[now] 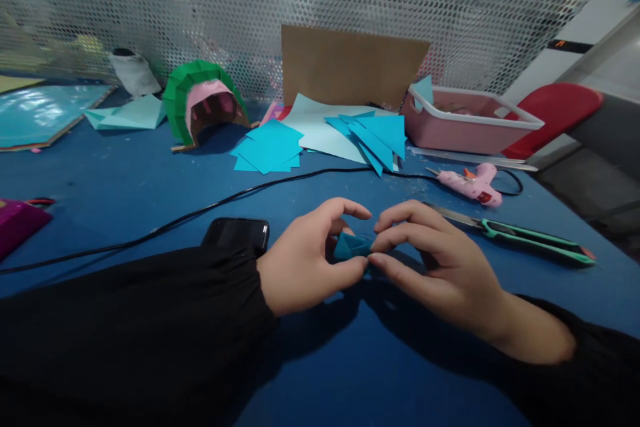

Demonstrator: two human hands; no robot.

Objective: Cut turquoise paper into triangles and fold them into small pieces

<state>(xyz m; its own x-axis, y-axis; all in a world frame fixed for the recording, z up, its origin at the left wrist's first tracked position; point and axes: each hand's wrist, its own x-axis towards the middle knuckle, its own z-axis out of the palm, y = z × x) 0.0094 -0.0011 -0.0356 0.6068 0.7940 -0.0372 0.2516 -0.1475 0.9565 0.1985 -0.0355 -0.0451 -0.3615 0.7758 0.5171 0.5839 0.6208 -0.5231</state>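
Note:
Between my two hands is a small folded piece of blue paper (pixel 349 247), held just above the blue table. My left hand (pixel 315 260) grips its left side, thumb in front and fingers behind. The fingertips of my right hand (pixel 440 260) pinch its right end, and part of the paper is hidden there. Beyond my hands lie a stack of blue paper squares (pixel 275 145) and a loose pile of folded blue paper triangles (pixel 373 133). A black phone (pixel 240 233) rests beside my left wrist.
A green-handled utility knife (pixel 535 240) and a pink glue gun (pixel 475 183) lie at the right. Behind them stands a pink basket (pixel 460 130). A black cable (pixel 200 212) crosses the table. A green and pink paper arch (pixel 200 97) and brown cardboard (pixel 350 70) stand at the back.

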